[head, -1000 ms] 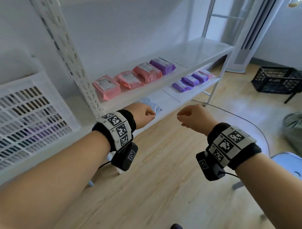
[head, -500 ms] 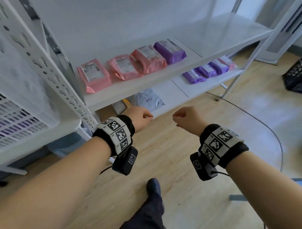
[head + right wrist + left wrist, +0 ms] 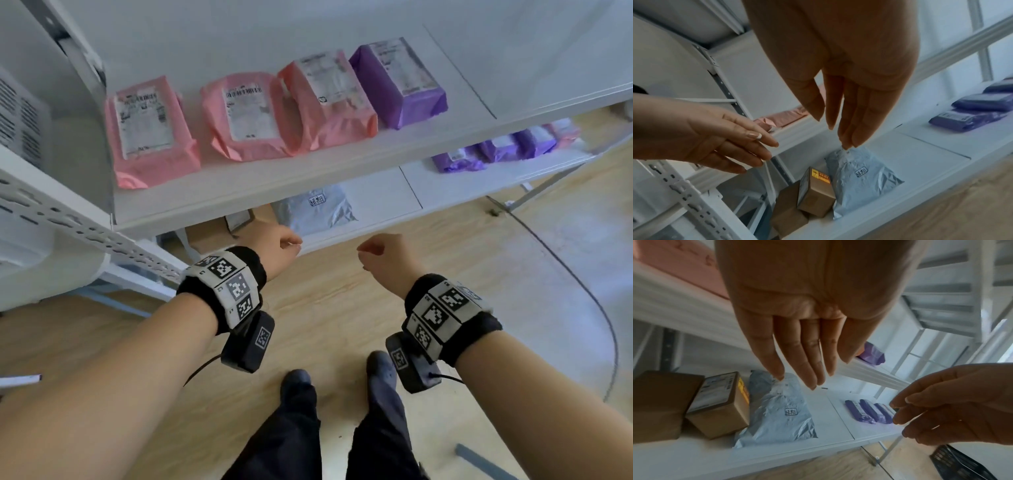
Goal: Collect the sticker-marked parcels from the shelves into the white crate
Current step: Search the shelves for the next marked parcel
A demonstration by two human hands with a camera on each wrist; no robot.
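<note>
On lower shelf (image 3: 840, 431), crinkled grey parcel (image 3: 781, 415) lies flat, long axis running front-to-back; your left hand (image 3: 807, 308) and right hand (image 3: 849, 56) hover above, fingers extended, empty.

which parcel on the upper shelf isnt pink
The purple parcel, at the right end of the row; the other three parcels beside it are pink.

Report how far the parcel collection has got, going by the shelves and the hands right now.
Done: nothing I can confirm; the white crate shows only its slatted wall. In hand: nothing. The left hand and right hand are both free, fingers extended toward the lower shelf. Left: the grey parcel and cardboard box there, plus pink parcels above. No marking stickers are legible.
</note>
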